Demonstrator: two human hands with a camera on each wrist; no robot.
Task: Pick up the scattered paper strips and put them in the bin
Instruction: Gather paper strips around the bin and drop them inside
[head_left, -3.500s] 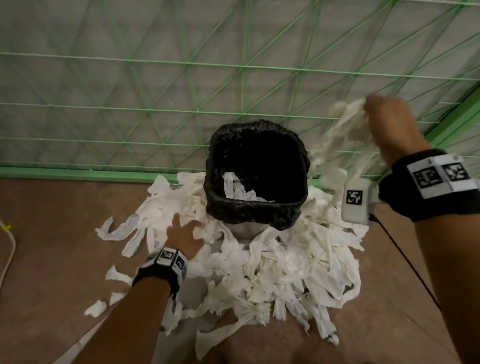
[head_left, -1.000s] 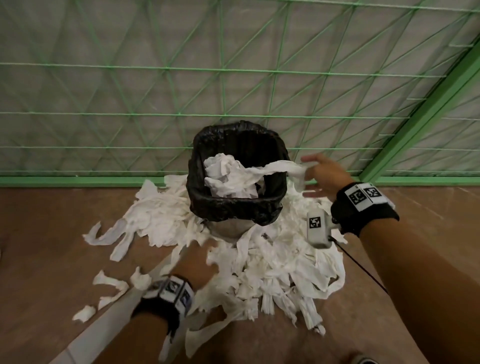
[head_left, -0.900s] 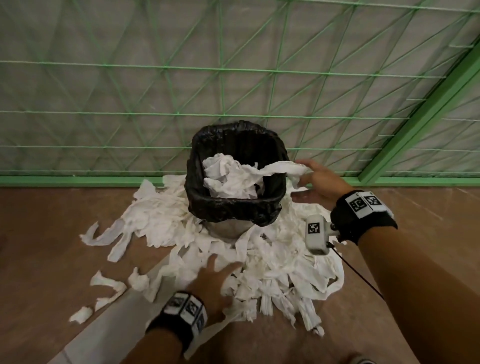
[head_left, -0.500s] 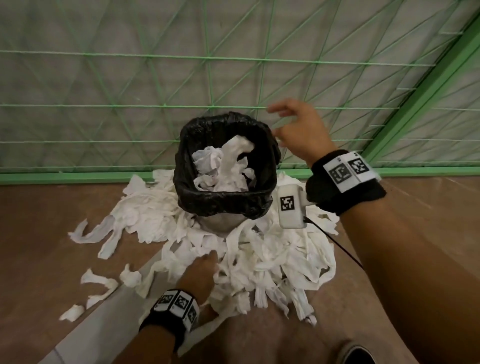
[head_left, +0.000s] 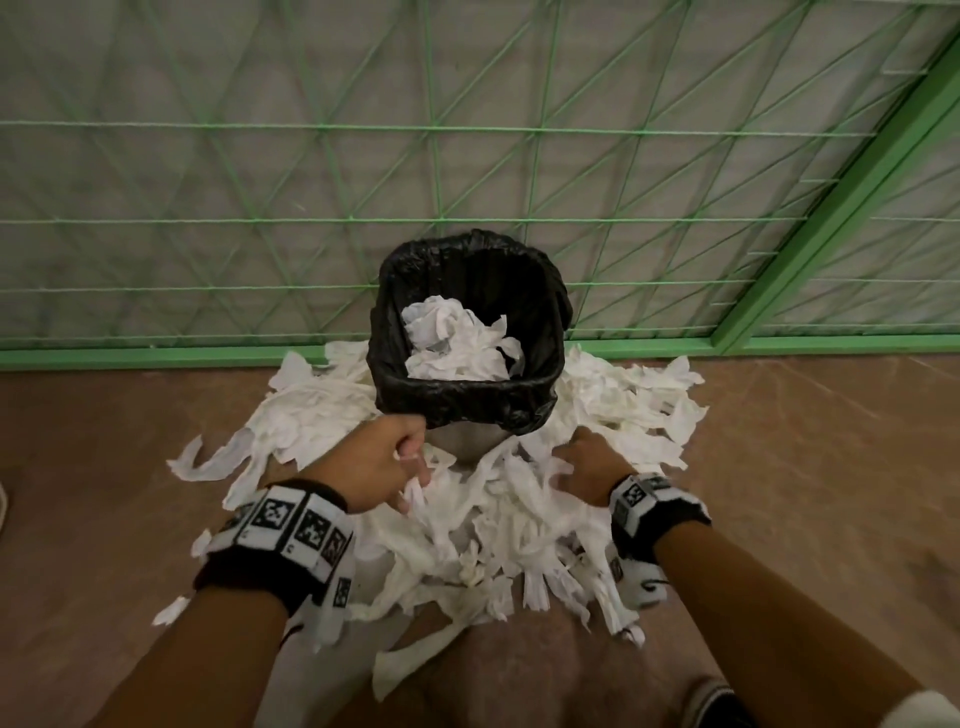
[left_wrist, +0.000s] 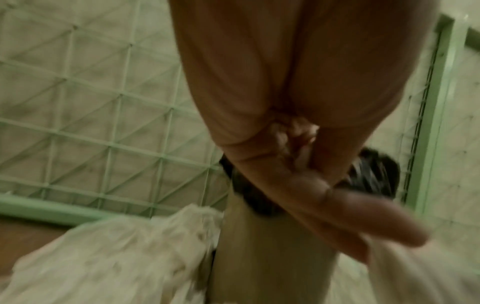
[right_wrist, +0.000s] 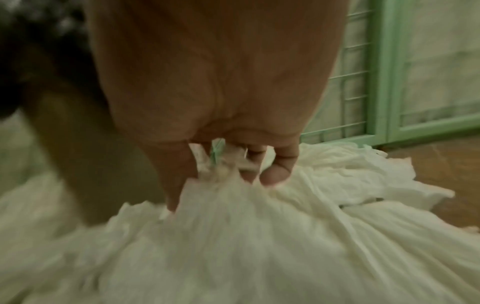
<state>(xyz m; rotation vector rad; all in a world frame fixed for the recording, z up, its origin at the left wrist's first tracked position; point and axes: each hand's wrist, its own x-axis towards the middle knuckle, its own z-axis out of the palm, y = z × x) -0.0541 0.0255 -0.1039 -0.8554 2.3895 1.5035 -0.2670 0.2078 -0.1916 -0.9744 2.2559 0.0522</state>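
A bin (head_left: 467, 397) lined with a black bag stands on the floor against the fence, with crumpled paper strips (head_left: 452, 343) inside it. A big pile of white paper strips (head_left: 498, 525) surrounds its base. My left hand (head_left: 400, 457) is just below the bin's front left corner, fingers curled round a few strips; the blurred left wrist view shows the curled fingers (left_wrist: 293, 135) with paper hanging beside them. My right hand (head_left: 576, 457) is sunk in the pile in front of the bin. In the right wrist view its fingers (right_wrist: 275, 164) curl into the strips (right_wrist: 259, 236).
A green wire mesh fence (head_left: 467, 156) with a green base rail (head_left: 156, 356) and a slanted post (head_left: 831, 208) closes off the back. Brown floor (head_left: 805, 493) lies on both sides. Loose strips (head_left: 169, 610) lie at the left. A shoe (head_left: 717, 706) shows at the bottom.
My right hand came down from beside the bin's rim into the pile. My left hand rose from the pile towards the bin's front corner. The strips in the bin have settled lower.
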